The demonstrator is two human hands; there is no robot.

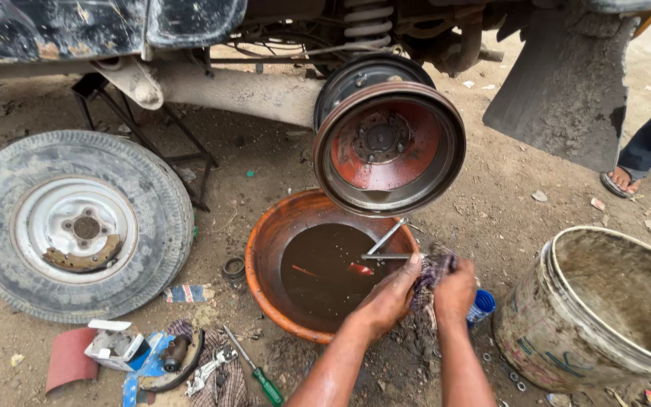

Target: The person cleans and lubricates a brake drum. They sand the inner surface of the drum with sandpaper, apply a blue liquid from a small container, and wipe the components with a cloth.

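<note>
Head view looks down on two wet, grimy hands working at the rim of an orange basin (265,241). Right hand (455,290) is curled into a fist around a checked rag (429,273), gripping it from the outer side. Left hand (392,295) sits just beside it, its fingers bent and pressed against the same rag, thumb toward the basin; what lies inside the cloth cannot be told. Just beyond the left fingertips a thin metal part (384,247) with two bright arms leans on the basin's rim, and a small red piece (361,268) lies in the dirty brown liquid (322,271) nearby. Close by the right hand's outer side stands a blue ribbed cap (482,305), and farther out that way a large mud-caked bucket (566,339). Back beside the left forearm lie a green-handled screwdriver (258,377), pliers (206,371), a brake shoe (178,362) and a small carton (114,347) on the dirt. Above the hands hangs a rusty red brake drum (389,147) on the axle of a raised vehicle (114,22), with a coil spring (367,22) behind it. Far off to the left hand's side a removed wheel (77,226) lies flat, another brake shoe resting in its rim. Another person's sandalled foot (623,179) shows far to the right.
</note>
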